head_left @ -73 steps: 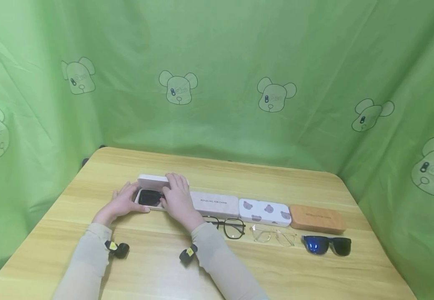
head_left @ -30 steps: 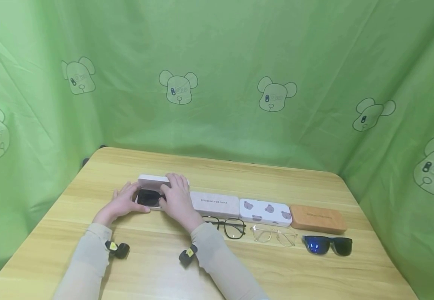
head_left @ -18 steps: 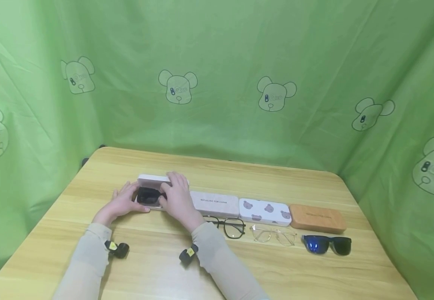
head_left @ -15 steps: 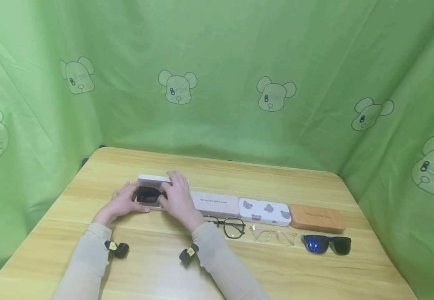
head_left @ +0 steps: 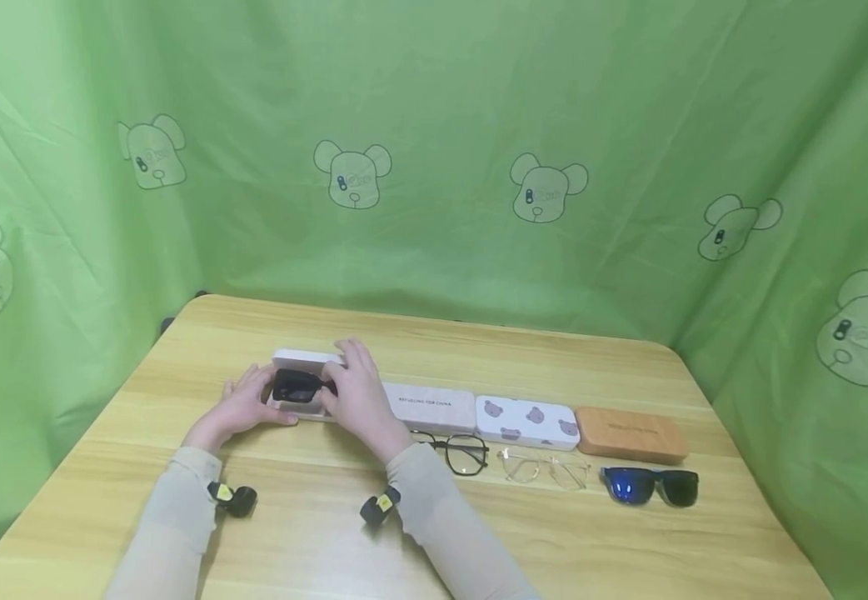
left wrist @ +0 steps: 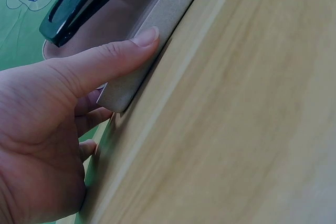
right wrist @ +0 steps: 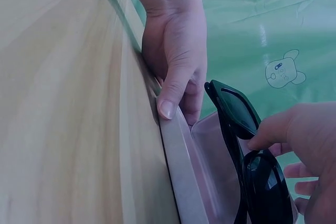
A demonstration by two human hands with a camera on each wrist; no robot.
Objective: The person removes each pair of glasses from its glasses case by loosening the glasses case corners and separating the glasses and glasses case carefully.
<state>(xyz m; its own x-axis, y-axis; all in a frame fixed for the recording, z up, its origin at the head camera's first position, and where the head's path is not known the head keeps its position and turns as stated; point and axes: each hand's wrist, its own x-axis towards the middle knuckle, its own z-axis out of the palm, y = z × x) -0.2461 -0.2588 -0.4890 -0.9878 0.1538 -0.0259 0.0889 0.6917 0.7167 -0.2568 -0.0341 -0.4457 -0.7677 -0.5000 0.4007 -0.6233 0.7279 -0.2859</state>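
Observation:
A white glasses case (head_left: pixel 303 357) stands with its lid raised at the left of the table. My left hand (head_left: pixel 242 404) holds its left end; in the left wrist view the thumb (left wrist: pixel 118 59) presses the front wall and the other fingers reach behind. Black sunglasses (head_left: pixel 297 386) with folded temples are tilted up, lifted above the pinkish inside of the case. My right hand (head_left: pixel 359 404) pinches them near the bridge, as the right wrist view shows with its index finger (right wrist: pixel 270 129) between the dark lenses. This hand hides the case's right end in the head view.
Rightward in a row lie a pale lettered case (head_left: pixel 434 406), a bear-print case (head_left: pixel 527 422) and an orange-brown case (head_left: pixel 632 434). Before them lie black-framed glasses (head_left: pixel 466 455), clear-framed glasses (head_left: pixel 546 468) and blue-lensed sunglasses (head_left: pixel 651 486). A green curtain (head_left: pixel 434 267) surrounds the wooden table (head_left: pixel 291 542).
The black sunglasses have risen from lying in the open case to above its floor, the right hand moving slightly up with them. The left hand has stayed on the case.

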